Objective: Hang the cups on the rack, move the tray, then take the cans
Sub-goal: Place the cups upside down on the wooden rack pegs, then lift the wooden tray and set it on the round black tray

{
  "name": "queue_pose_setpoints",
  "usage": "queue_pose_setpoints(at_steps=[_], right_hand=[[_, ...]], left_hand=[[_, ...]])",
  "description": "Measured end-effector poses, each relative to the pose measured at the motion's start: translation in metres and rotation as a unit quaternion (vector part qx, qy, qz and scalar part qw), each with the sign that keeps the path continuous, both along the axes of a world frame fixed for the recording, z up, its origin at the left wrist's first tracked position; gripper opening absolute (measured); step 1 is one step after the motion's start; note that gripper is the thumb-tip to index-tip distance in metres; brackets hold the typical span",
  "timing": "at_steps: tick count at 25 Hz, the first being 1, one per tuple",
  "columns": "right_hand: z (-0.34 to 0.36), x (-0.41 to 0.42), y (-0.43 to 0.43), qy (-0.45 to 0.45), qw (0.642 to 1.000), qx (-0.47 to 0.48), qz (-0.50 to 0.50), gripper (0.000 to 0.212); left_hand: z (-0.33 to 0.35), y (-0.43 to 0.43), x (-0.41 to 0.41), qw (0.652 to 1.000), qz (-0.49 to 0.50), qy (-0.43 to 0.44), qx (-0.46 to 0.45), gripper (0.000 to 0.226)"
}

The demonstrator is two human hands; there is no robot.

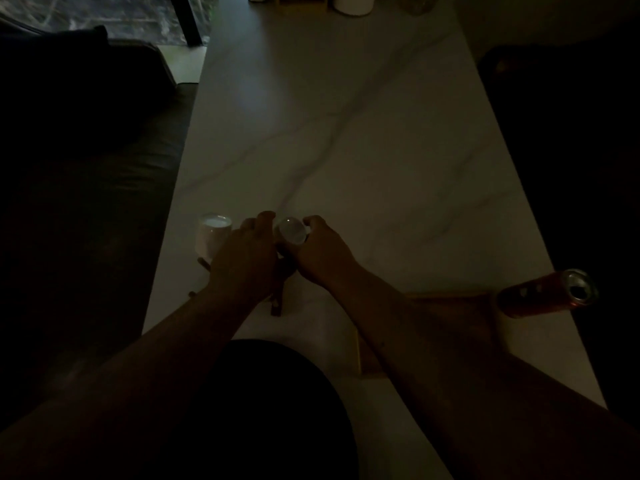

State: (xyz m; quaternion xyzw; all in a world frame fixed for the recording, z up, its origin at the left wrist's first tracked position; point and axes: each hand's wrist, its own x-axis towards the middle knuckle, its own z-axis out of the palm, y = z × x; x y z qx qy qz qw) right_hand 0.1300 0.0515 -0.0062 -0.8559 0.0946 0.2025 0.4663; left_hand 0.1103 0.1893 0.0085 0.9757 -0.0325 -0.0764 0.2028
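Note:
The scene is very dim. A white cup [210,237] hangs upside down on the left side of a dark wooden rack [277,303] near the table's left edge. Both hands meet over the rack around a second pale cup [290,229]. My right hand [320,252] grips this cup from the right. My left hand [246,251] rests over the rack and touches the cup's left side. A wooden tray [450,306] lies under my right forearm. An orange can [547,293] stands at the tray's right end, by the table's right edge.
The long white marbled table [346,133] stretches away from me. White containers [353,3] stand at its far end. A dark sofa [86,185] runs along the left side, and a dark seat [571,133] along the right.

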Motion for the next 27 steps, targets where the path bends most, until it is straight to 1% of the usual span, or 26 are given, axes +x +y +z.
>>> queue_pose_setpoints(at_steps=[3,5,6,9,12,15,18,20,24,25,26,27], right_hand=[[0.001,0.003,-0.006,0.013,1.0,0.007,0.01,0.085],[0.002,0.0,-0.012,-0.001,1.0,0.002,0.024,0.083],[0.003,-0.004,-0.018,-0.017,0.999,-0.016,0.035,0.084],[0.003,-0.03,-0.049,-0.076,0.987,-0.119,0.08,0.087],[-0.001,-0.057,-0.092,-0.106,0.956,-0.241,0.13,0.093],[-0.006,-0.084,-0.132,-0.103,0.933,-0.305,0.159,0.098],[-0.01,-0.107,-0.164,-0.112,0.908,-0.355,0.192,0.099],[-0.009,-0.118,-0.18,-0.108,0.904,-0.362,0.2,0.099],[-0.007,-0.149,-0.209,-0.063,0.918,-0.353,0.171,0.097],[-0.006,-0.156,-0.217,-0.052,0.915,-0.36,0.172,0.096],[-0.006,-0.162,-0.224,-0.062,0.909,-0.373,0.175,0.093],[-0.006,-0.168,-0.231,-0.081,0.895,-0.397,0.187,0.087]], left_hand=[[-0.002,-0.003,-0.004,1.0,-0.02,0.004,0.017,0.091],[-0.002,-0.006,-0.006,0.998,-0.04,-0.013,0.051,0.091],[-0.002,-0.008,-0.008,0.996,-0.049,-0.025,0.071,0.091],[0.0,-0.017,-0.015,0.988,-0.079,-0.048,0.127,0.094],[-0.001,-0.034,-0.027,0.978,-0.105,-0.07,0.164,0.099],[-0.005,-0.058,-0.042,0.977,-0.116,-0.07,0.167,0.101],[-0.013,-0.082,-0.057,0.979,-0.124,-0.054,0.149,0.101],[-0.019,-0.097,-0.065,0.981,-0.13,-0.042,0.14,0.102],[-0.029,-0.126,-0.083,0.987,-0.114,-0.007,0.117,0.1],[-0.032,-0.131,-0.089,0.987,-0.107,-0.002,0.116,0.097],[-0.036,-0.135,-0.095,0.988,-0.104,0.003,0.118,0.093],[-0.041,-0.138,-0.101,0.987,-0.103,0.011,0.123,0.091]])
